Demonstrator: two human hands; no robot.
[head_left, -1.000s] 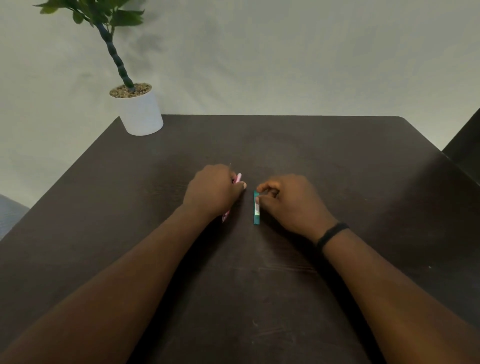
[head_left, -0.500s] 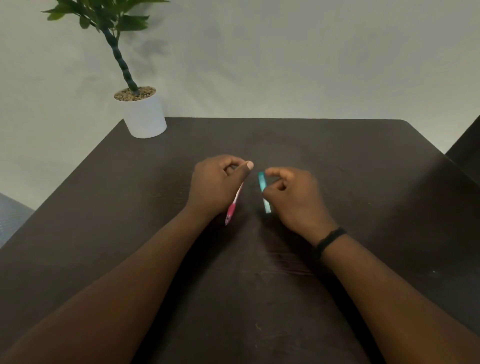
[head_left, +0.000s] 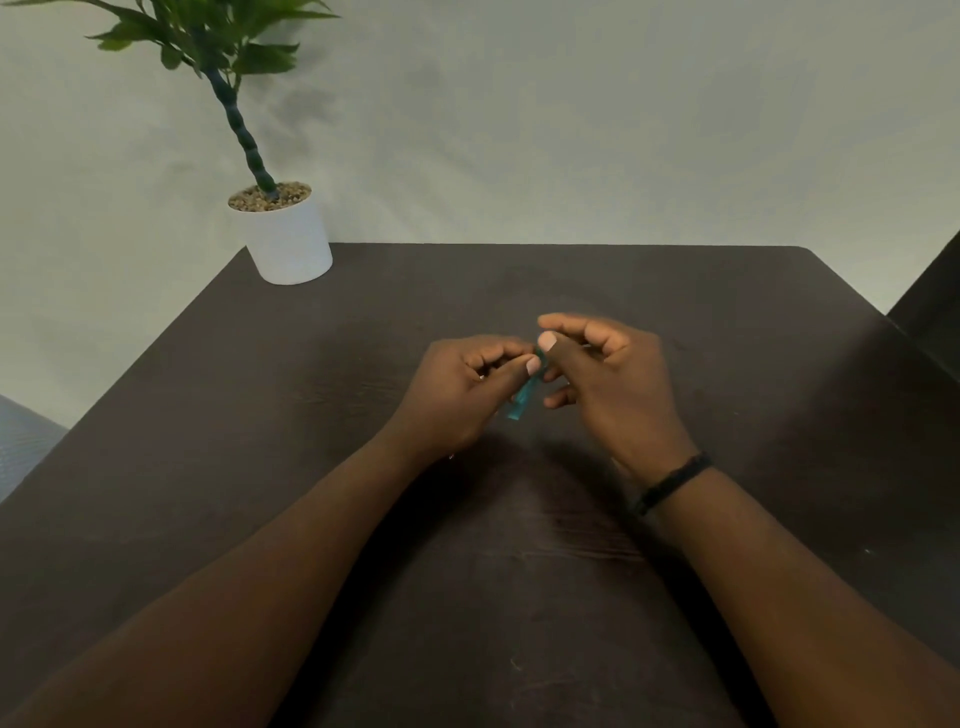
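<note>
My left hand (head_left: 457, 395) and my right hand (head_left: 618, 395) meet just above the middle of the dark table (head_left: 753, 332). A short teal pen piece (head_left: 522, 402) slants down between them. My right thumb and forefinger pinch its top end, and my left thumb lies against it. The fingers of my left hand are curled; the pink pen it held earlier is hidden inside that hand, apart from a possible pink speck below the wrist. A black band sits on my right wrist.
A white pot (head_left: 291, 244) with a green plant stands at the table's back left corner. A dark object (head_left: 930, 312) borders the table on the right. Something grey (head_left: 21, 441) shows off the left edge.
Both hands lifted the pens off the table and came together. The teal piece now sits between the two thumbs, and the pink pen has gone out of sight behind my left hand.
</note>
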